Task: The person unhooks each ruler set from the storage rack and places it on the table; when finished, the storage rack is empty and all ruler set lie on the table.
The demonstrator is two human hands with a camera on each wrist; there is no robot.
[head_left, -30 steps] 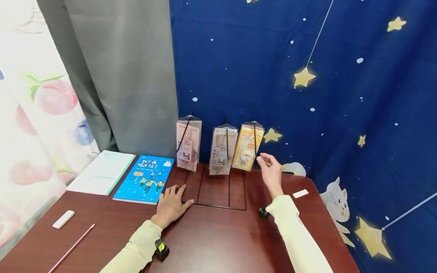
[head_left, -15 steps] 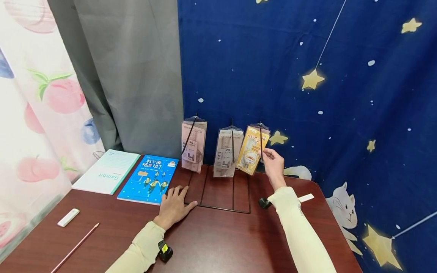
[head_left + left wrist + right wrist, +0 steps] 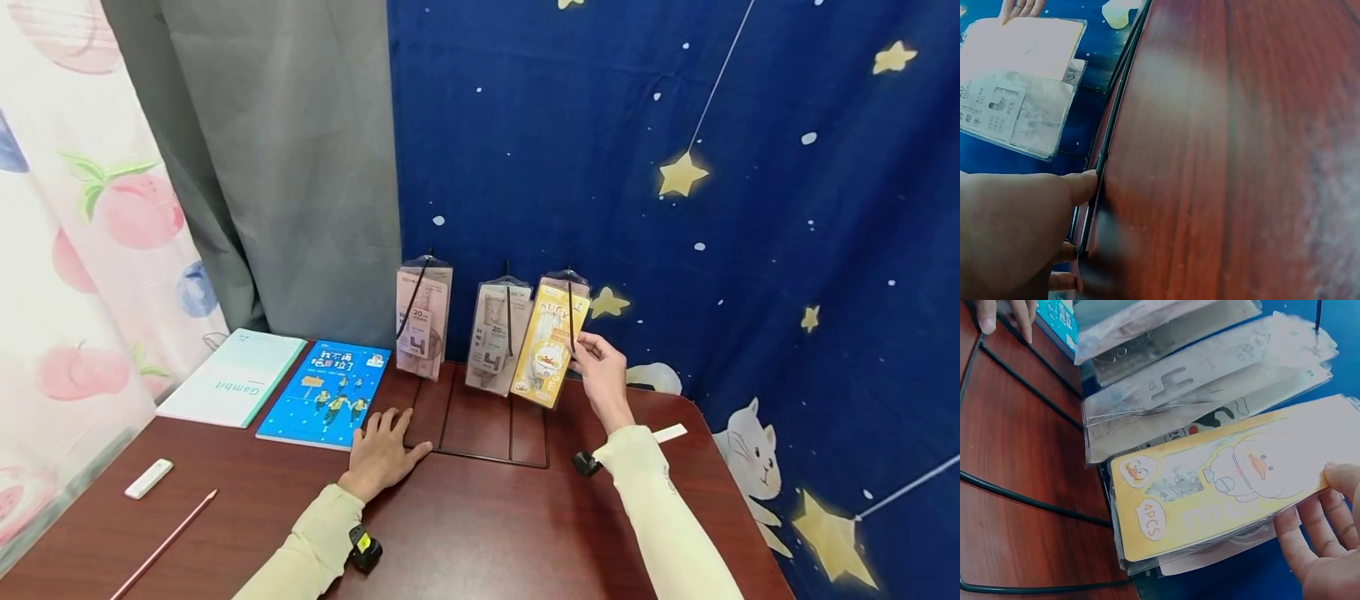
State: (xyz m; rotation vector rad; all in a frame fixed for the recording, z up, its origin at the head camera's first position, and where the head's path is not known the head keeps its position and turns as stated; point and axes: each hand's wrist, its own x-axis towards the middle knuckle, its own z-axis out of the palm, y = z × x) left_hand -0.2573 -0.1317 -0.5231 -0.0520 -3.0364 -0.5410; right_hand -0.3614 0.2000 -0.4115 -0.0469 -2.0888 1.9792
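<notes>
A yellow blister pack (image 3: 542, 358) with a duck picture hangs on the right-hand hook of a black wire display rack (image 3: 487, 458). My right hand (image 3: 606, 379) pinches its right edge; in the right wrist view the thumb lies on the front and the fingers are behind. The pack's lower end tilts outward, with another pack behind it. Grey-white packs (image 3: 498, 337) hang on the middle hook and pinkish packs (image 3: 422, 321) on the left one. My left hand (image 3: 381, 457) rests, fingers spread, on the front left corner of the rack's base.
A blue book (image 3: 322, 392) and a white-green notebook (image 3: 232, 379) lie at the table's left. Nearer are a white eraser-like block (image 3: 148, 479) and a pink pencil (image 3: 165, 542). A white strip (image 3: 670, 433) lies by the right sleeve. Curtains (image 3: 637, 167) hang behind the table.
My right hand has come from beside the yellow pack to pinch its edge, and the pack's lower end has swung outward. The left hand stays on the rack's base.
</notes>
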